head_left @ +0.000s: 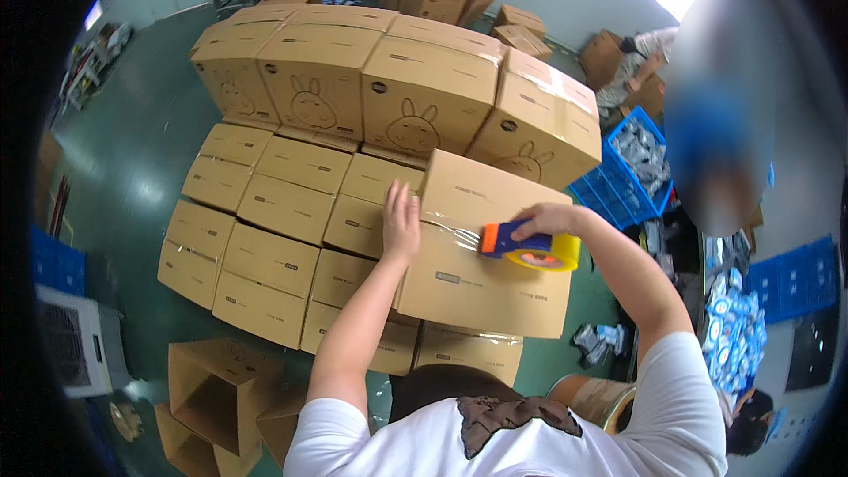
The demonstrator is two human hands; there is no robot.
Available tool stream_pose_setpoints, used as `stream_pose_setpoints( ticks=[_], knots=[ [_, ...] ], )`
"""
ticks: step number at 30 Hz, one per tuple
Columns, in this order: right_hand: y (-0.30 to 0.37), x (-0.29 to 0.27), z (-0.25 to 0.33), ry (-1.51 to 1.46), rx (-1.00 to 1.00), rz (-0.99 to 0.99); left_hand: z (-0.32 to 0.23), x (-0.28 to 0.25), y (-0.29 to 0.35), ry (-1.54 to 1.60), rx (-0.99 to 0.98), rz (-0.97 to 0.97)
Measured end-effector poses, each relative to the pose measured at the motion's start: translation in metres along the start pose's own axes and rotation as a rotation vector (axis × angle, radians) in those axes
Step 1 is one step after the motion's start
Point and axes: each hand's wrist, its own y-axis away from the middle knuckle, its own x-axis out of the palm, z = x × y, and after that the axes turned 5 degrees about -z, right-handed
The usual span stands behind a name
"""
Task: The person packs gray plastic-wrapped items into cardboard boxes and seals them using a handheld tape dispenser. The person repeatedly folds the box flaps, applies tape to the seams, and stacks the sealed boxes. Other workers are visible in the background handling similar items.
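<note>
A closed cardboard box (495, 296) sits in front of me on top of other boxes. My right hand (549, 219) grips a tape dispenser (505, 238), blue with an orange end and a roll of yellow tape. Its orange end rests on the box's top, along the middle seam. Clear tape (446, 228) runs over that seam from the dispenser to the left edge. My left hand (403, 223) lies against the box's left side, its fingers stretched out and holding nothing.
Closed boxes (278, 221) stand in rows to the left, with a taller row (314, 79) of rabbit-printed boxes behind. Open cartons (208, 389) lie at lower left. A blue crate (636, 168) of grey packets is at right. Another person (720, 124) stands beyond, blurred.
</note>
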Motion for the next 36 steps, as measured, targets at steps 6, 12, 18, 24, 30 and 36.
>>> stream_pose_setpoints(
  ticks=[6, 12, 18, 24, 30, 36],
  knots=[
    [-0.014, -0.001, -0.016, 0.124, -0.18, 0.079, -0.069, 0.03, 0.009, -0.937, 0.396, 0.459],
    [0.032, -0.022, -0.077, -0.057, -0.089, 0.267, -0.07, 0.028, 0.007, -1.066, 0.34, 0.48],
    [0.105, -0.016, -0.232, -0.334, 0.089, 0.144, -0.08, 0.016, 0.01, -1.166, 0.29, 0.501],
    [0.056, 0.041, -0.279, -0.006, -0.011, -0.183, -0.13, 0.125, 0.082, -1.056, 0.549, 0.743],
    [-0.042, 0.122, -0.26, 0.783, 0.088, -0.172, -0.194, 0.23, 0.155, -1.51, 0.886, 1.026],
    [0.012, 0.158, -0.309, 0.118, 0.306, -0.206, -0.181, 0.262, 0.161, -1.982, 0.866, 1.344]
  ],
)
